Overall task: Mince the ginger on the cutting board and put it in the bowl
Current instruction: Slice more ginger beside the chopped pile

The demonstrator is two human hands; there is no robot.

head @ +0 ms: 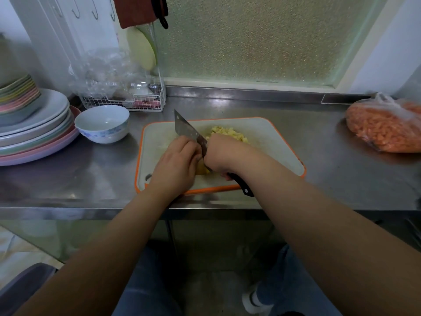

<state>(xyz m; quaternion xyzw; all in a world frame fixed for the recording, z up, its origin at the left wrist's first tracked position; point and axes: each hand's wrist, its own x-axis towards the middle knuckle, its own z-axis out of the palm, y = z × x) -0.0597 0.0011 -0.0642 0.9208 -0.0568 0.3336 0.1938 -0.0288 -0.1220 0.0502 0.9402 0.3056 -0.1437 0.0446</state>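
- Right hand (219,156) grasps the cleaver (189,133) by its black handle, blade edge down on the cutting board (268,142).
- Left hand (180,163) has curled fingers holding an uncut ginger piece (202,171) against the blade's left face.
- Chopped ginger pile (229,133) sits on the board behind the right hand, right of the blade.
- Bowl (102,123) stands on the steel counter (102,174) left of the board; looks empty.
- Judgement: still mid-mince. Keep left fingertips tucked, knuckles guiding the blade, thin even cuts.
- Risk: small piece, fingers touching the blade; shift grip back before each cut.
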